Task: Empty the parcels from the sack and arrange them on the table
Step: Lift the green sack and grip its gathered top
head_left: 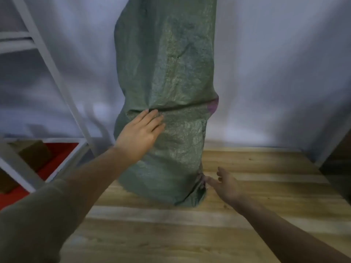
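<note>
A tall green woven sack (171, 76) stands upright on the wooden table (190, 234), its top cut off by the frame. A crease runs around its middle, with a purple patch (213, 106) at the right end of the crease. My left hand (139, 134) lies flat against the sack's left side just under the crease, fingers spread. My right hand (226, 184) is open beside the sack's lower right corner, fingertips at or nearly touching the fabric. No parcels are visible; the sack hides whatever it holds.
A white metal frame (51, 73) stands to the left of the table, with a red surface (57, 160) and a brown box (35, 152) below it. A pale cloth backdrop (275, 73) hangs behind. A dark object (340, 168) sits at the right edge.
</note>
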Available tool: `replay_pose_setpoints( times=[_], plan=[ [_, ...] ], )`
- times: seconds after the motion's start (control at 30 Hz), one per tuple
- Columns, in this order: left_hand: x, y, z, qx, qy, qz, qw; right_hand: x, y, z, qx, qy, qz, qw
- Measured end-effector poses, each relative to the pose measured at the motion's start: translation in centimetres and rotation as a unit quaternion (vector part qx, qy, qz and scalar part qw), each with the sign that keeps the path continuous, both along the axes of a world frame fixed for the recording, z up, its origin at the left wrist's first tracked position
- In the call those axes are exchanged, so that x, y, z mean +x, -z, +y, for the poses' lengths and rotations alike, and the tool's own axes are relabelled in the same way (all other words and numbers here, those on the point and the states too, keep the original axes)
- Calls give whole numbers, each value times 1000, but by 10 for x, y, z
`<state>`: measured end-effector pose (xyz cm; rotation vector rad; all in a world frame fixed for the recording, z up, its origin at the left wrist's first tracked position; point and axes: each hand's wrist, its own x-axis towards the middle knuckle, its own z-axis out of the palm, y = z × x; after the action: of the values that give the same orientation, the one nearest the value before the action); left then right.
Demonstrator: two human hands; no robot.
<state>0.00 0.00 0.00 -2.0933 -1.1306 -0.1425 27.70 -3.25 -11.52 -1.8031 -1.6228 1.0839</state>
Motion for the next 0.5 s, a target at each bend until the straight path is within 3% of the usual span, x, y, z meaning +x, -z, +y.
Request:
replay_pose_setpoints(
  times=[0.2, 0.5],
  plan=[
    [-26, 7, 41, 2, 48, 86, 995, -52, 7, 20, -50, 64, 203, 976],
    [-25, 8, 54, 37, 155, 104, 982, -72, 32, 46, 22, 238, 126, 963]
  ],
)
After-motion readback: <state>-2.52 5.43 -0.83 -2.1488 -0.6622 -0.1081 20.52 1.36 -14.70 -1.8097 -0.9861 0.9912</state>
